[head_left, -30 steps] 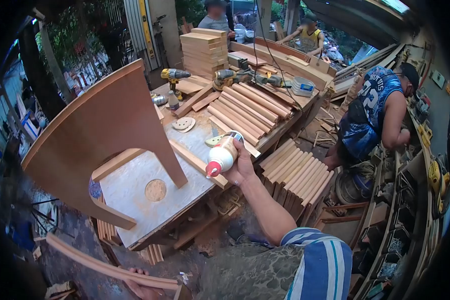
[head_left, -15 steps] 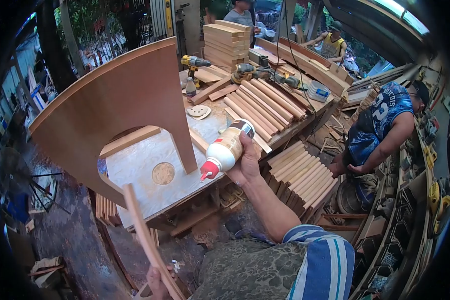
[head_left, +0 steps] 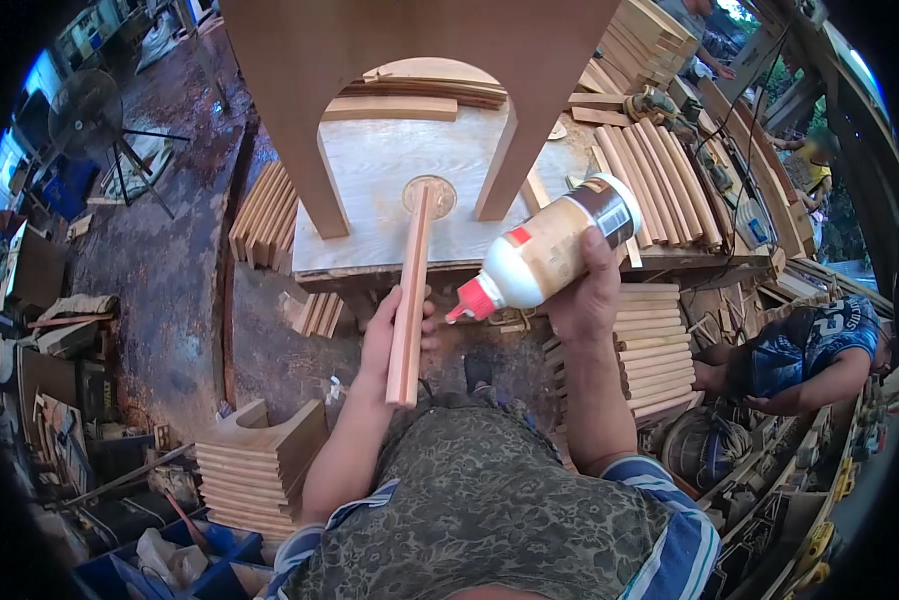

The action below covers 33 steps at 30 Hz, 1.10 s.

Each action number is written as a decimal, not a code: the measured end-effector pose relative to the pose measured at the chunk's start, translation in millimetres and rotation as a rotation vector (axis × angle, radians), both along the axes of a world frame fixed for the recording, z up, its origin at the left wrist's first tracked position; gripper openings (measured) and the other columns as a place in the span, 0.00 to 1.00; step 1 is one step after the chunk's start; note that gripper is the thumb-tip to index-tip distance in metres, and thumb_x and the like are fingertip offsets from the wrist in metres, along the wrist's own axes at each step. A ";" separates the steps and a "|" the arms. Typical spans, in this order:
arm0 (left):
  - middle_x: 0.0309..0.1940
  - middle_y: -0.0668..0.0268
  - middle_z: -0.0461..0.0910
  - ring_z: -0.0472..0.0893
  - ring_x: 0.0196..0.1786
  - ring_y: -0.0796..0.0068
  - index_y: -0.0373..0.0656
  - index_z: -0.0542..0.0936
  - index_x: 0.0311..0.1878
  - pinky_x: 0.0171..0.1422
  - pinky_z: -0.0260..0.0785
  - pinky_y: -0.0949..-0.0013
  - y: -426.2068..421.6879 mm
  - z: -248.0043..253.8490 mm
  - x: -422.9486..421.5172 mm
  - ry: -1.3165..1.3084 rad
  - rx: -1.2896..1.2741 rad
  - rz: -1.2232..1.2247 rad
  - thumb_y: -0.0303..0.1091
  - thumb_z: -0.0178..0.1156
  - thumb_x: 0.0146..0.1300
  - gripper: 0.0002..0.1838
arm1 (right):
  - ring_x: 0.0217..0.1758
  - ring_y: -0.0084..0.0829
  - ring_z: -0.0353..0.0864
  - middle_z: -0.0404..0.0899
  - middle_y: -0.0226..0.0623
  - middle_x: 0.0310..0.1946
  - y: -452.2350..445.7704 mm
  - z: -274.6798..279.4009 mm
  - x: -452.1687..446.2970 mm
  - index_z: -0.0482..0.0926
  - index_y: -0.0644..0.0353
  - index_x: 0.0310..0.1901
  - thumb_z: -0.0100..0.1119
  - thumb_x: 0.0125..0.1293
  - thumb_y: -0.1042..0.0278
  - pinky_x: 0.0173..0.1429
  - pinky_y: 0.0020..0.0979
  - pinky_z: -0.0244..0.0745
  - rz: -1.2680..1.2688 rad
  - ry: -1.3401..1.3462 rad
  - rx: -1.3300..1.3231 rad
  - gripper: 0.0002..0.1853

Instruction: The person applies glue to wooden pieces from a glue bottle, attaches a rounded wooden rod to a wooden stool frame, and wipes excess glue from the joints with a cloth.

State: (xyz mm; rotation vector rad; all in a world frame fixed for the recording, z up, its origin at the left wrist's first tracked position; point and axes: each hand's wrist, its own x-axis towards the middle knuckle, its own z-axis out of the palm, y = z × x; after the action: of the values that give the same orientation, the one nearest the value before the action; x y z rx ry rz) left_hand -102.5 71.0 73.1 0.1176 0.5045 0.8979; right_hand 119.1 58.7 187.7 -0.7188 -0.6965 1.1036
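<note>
A narrow wooden strip point(head_left: 411, 300) stands lengthwise in front of me, with my left hand point(head_left: 382, 335) wrapped round its lower half. My right hand point(head_left: 585, 290) grips a glue bottle point(head_left: 553, 250) that is tilted so its red nozzle points down and left, toward the strip. The nozzle tip is apart from the wood. Beyond both hands, a large wooden panel with an arched cutout point(head_left: 300, 120) rests upright on the white-topped workbench point(head_left: 370, 245). A round hole or disc mark shows in the bench top behind the strip's upper end.
Rounded wooden slats point(head_left: 660, 185) lie on the bench at right; another stack point(head_left: 655, 350) is below. Stacked curved pieces point(head_left: 245, 470) sit at lower left near a blue bin point(head_left: 110, 575). A fan point(head_left: 88, 115) stands at upper left. A co-worker point(head_left: 810, 350) bends at right.
The view has swung left and down. My left hand has raised the strip from the lower left to in front of me. The bottle stays in my right hand, now beside the strip.
</note>
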 end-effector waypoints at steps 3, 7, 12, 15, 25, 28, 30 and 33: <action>0.34 0.66 0.77 0.76 0.31 0.76 0.37 0.74 0.52 0.29 0.71 0.71 5.3 4.5 8.8 0.183 0.062 0.003 0.53 0.49 0.77 0.24 | 0.53 0.38 0.84 0.81 0.45 0.51 -6.9 -9.5 -13.1 0.70 0.68 0.62 0.66 0.65 0.51 0.62 0.42 0.79 0.032 -0.127 0.004 0.33; 0.28 0.62 0.79 0.81 0.24 0.73 0.38 0.75 0.44 0.29 0.78 0.72 14.5 -2.8 20.8 0.205 -0.032 0.041 0.53 0.45 0.77 0.24 | 0.53 0.36 0.83 0.81 0.45 0.50 -13.5 -6.9 -30.5 0.72 0.68 0.59 0.67 0.63 0.52 0.62 0.39 0.79 0.019 -0.165 -0.023 0.31; 0.35 0.58 0.83 0.86 0.35 0.68 0.37 0.76 0.48 0.37 0.83 0.66 16.1 9.9 17.6 0.244 0.024 -0.068 0.49 0.43 0.79 0.23 | 0.53 0.29 0.79 0.78 0.36 0.50 -14.9 -15.7 -35.6 0.71 0.66 0.60 0.72 0.60 0.61 0.61 0.34 0.74 0.050 -0.116 -0.095 0.31; 0.46 0.55 0.83 0.86 0.45 0.66 0.35 0.73 0.59 0.47 0.83 0.63 15.8 10.9 22.0 0.167 -0.023 -0.034 0.49 0.43 0.79 0.25 | 0.53 0.29 0.79 0.78 0.37 0.49 -13.3 -23.0 -39.8 0.71 0.67 0.60 0.72 0.61 0.61 0.62 0.35 0.74 0.027 -0.157 -0.094 0.30; 0.53 0.54 0.81 0.85 0.51 0.64 0.34 0.69 0.65 0.54 0.81 0.63 21.4 -3.0 15.0 0.090 0.006 -0.094 0.49 0.44 0.79 0.26 | 0.53 0.29 0.80 0.80 0.39 0.50 -0.1 -28.7 -45.8 0.71 0.70 0.60 0.72 0.61 0.63 0.62 0.35 0.75 0.095 -0.153 -0.097 0.31; 0.51 0.56 0.83 0.85 0.50 0.66 0.35 0.73 0.63 0.54 0.81 0.63 21.9 -6.2 14.6 0.131 0.013 -0.094 0.51 0.46 0.77 0.27 | 0.54 0.30 0.81 0.80 0.40 0.51 -0.3 -21.8 -47.3 0.73 0.69 0.61 0.73 0.61 0.62 0.61 0.33 0.77 0.122 -0.202 -0.086 0.31; 0.52 0.56 0.84 0.85 0.52 0.65 0.36 0.75 0.62 0.58 0.79 0.62 15.5 8.8 17.6 0.285 0.107 -0.061 0.52 0.49 0.75 0.28 | 0.52 0.32 0.83 0.79 0.39 0.51 2.2 -17.4 -48.1 0.69 0.66 0.63 0.73 0.58 0.65 0.61 0.36 0.80 0.097 -0.247 -0.116 0.34; 0.60 0.53 0.80 0.83 0.59 0.60 0.36 0.72 0.67 0.67 0.75 0.58 15.2 6.7 18.0 0.164 0.166 -0.076 0.46 0.48 0.77 0.26 | 0.52 0.31 0.84 0.82 0.41 0.51 8.5 -34.5 -41.5 0.73 0.68 0.60 0.74 0.59 0.67 0.59 0.35 0.81 0.110 -0.259 -0.124 0.30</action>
State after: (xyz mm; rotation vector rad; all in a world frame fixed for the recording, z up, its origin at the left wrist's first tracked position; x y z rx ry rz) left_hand -84.5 86.3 79.8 0.3612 0.5737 0.8586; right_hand 77.6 67.2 153.1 -0.9501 -0.9019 1.1733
